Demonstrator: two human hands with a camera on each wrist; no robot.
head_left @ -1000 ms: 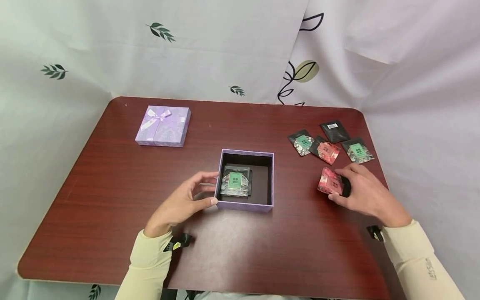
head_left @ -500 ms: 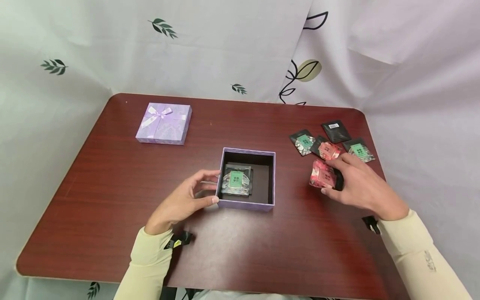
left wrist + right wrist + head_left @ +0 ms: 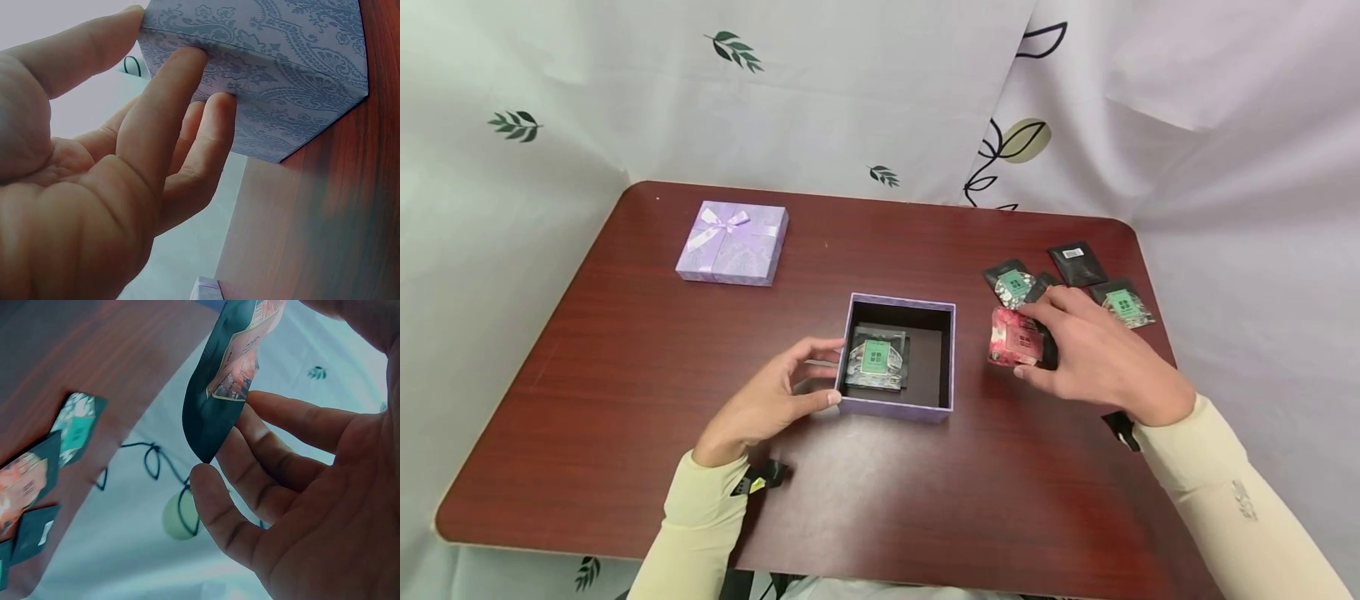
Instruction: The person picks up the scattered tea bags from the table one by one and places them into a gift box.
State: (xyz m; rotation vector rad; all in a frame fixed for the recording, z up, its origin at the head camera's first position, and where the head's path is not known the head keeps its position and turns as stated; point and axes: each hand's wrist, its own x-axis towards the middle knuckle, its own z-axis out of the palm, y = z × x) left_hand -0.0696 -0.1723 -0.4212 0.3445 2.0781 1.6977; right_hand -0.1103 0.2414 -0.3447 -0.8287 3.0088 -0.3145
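The red packet (image 3: 1015, 337) is now closer to the lidless box (image 3: 895, 409), pinched by the right hand (image 3: 1090, 354); the left hand (image 3: 771, 404), fingers relaxed, touches the box. A green-labelled packet (image 3: 875, 358) sits inside; four more packets (image 3: 1078, 265) lie on the surface (image 3: 970, 492).

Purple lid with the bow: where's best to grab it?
Grip the purple lid by its left and right sides, probably from above: it lies flat on the table, the sides that show rise straight up, and this spares the bow on top.
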